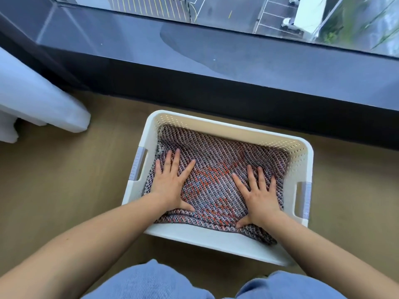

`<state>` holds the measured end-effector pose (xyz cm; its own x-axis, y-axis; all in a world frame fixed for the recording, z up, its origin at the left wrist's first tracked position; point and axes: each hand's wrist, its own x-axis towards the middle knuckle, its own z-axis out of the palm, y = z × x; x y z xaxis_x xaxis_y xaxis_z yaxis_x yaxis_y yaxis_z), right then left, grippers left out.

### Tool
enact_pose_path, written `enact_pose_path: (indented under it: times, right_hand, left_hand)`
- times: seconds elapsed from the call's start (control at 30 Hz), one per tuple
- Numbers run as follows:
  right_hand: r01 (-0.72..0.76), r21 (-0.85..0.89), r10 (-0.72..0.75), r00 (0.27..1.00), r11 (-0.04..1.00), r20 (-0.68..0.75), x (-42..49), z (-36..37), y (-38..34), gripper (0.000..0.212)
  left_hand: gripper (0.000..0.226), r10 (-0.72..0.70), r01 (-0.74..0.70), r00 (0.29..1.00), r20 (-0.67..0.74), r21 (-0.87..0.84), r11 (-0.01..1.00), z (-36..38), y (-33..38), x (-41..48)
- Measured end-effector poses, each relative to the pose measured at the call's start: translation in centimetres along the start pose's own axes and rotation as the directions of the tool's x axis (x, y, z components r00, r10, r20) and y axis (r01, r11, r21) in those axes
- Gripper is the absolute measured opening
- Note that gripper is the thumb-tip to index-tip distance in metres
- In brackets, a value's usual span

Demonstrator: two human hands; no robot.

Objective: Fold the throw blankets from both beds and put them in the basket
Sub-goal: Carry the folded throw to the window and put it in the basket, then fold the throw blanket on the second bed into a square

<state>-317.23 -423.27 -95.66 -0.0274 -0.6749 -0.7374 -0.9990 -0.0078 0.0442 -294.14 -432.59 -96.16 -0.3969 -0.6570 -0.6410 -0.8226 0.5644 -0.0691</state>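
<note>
Now both palms are lying flat on the throw blanket (pixel 218 169), fingers straight and spread, gripping nothing. The left hand (pixel 171 183) is pressing on the left part of the fabric, fingertips pointing toward the far left corner, thumb stretched out toward the near edge. The right hand (pixel 258 196) is pressing on the right part, its thumb angled down to where the cloth is spilling slightly over the near rim. Between the two hands a patch of orange-red weave is showing through the grey and blue knit. The blanket is lying folded inside the basket (pixel 228 127), filling the bottom nearly wall to wall. That white, perforated basket is sitting on the wooden floor (pixel 54 180), with a pale lilac handle (pixel 138 164) on the left side and another on the right. Just beyond it a dark window ledge (pixel 216 59) is running across the far side, with glass above looking down on a parking lot. White bedding (pixel 32 100) is hanging at the far left, and blue trousers (pixel 149 281) are showing at the near edge.
</note>
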Motion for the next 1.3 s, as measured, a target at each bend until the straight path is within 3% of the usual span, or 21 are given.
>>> enact_pose_path:
  times: [0.33, 0.6, 0.77, 0.97, 1.13, 1.3]
  right_hand:
    - [0.03, -0.042, -0.031, 0.999, 0.999, -0.03, -1.5, -1.6, -0.1, 0.138]
    - [0.101, 0.142, -0.07, 0.976, 0.985, -0.206, -9.3, -11.0, 0.3, 0.095]
    - [0.102, 0.226, -0.034, 0.957, 0.969, -0.287, -20.3, -18.3, 0.4, 0.069]
    - [-0.074, 0.269, 0.168, 0.923, 0.96, -0.346, -37.0, -26.5, 0.7, 0.027]
    - [-0.279, 0.401, 0.43, 0.827, 0.873, -0.361, -53.2, -30.7, 1.7, 0.023]
    - [-0.464, 0.521, 0.665, 0.678, 0.716, -0.311, -68.6, -30.2, 0.8, 0.028]
  left_hand:
    - [0.135, 0.005, -0.005, 0.998, 0.065, 0.004, 1.0, -2.5, 0.3, -1.1]
    - [0.099, -0.013, 0.014, 1.0, 0.003, -0.226, 0.974, -13.1, 1.0, -7.4]
    - [0.087, 0.056, -0.056, 0.998, -0.007, -0.233, 0.971, -22.9, 2.5, -15.1]
    - [0.083, 0.299, -0.305, 0.952, -0.064, -0.13, 0.943, -36.1, 7.4, -26.5]
    - [0.081, 0.525, -0.537, 0.836, -0.161, -0.036, 0.843, -45.6, 12.5, -37.7]
    - [0.076, 0.7, -0.696, 0.7, -0.142, 0.086, 0.713, -50.9, 19.6, -49.6]
